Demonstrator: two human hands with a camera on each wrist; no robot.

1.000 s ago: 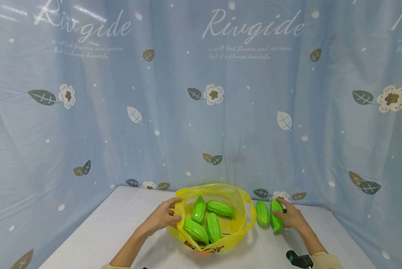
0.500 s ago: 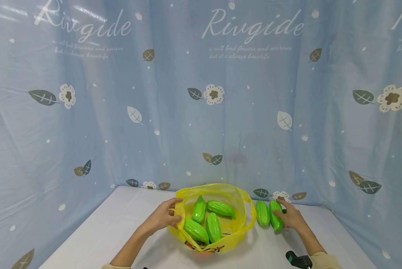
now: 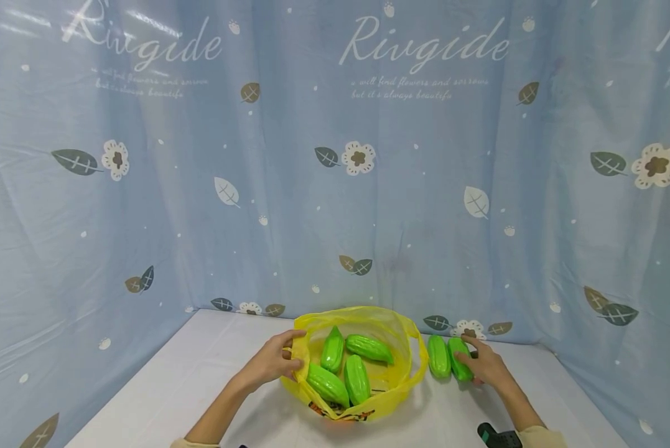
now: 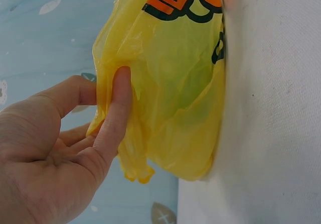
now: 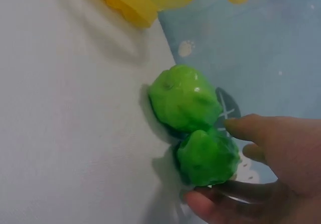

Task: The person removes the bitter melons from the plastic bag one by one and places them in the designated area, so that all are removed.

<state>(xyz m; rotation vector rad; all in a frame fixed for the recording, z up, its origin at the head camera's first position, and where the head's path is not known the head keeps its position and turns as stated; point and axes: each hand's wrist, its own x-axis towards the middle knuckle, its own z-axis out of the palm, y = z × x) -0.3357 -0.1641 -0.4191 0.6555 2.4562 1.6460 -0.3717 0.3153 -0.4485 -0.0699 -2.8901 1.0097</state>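
Note:
A yellow plastic bag (image 3: pixel 396 397) stands wide open on the white table, holding several glossy green ridged bitter melons (image 3: pixel 357 379). At its left rim my left hand (image 3: pixel 270 362) pinches the gathered plastic; the left wrist view shows thumb and fingers on either side of the bag (image 4: pixel 170 138). To the bag's right, two more bitter melons lie side by side. My right hand (image 3: pixel 488 364) has its fingers round the right-hand bitter melon (image 3: pixel 455 348). In the right wrist view this melon (image 5: pixel 208 158) lies against the other bitter melon (image 5: pixel 183 98).
A blue curtain (image 3: pixel 290 218) printed with leaves and flowers hangs behind and along both sides of the white table (image 3: pixel 223 342). A dark device (image 3: pixel 497 435) shows by my right sleeve. The bag's loose handle (image 3: pixel 418 354) bulges towards the two outer melons.
My right hand has shifted the right-hand bitter melon slightly left and back, from tilted to lying alongside its neighbour. My left hand and the bag stay in place.

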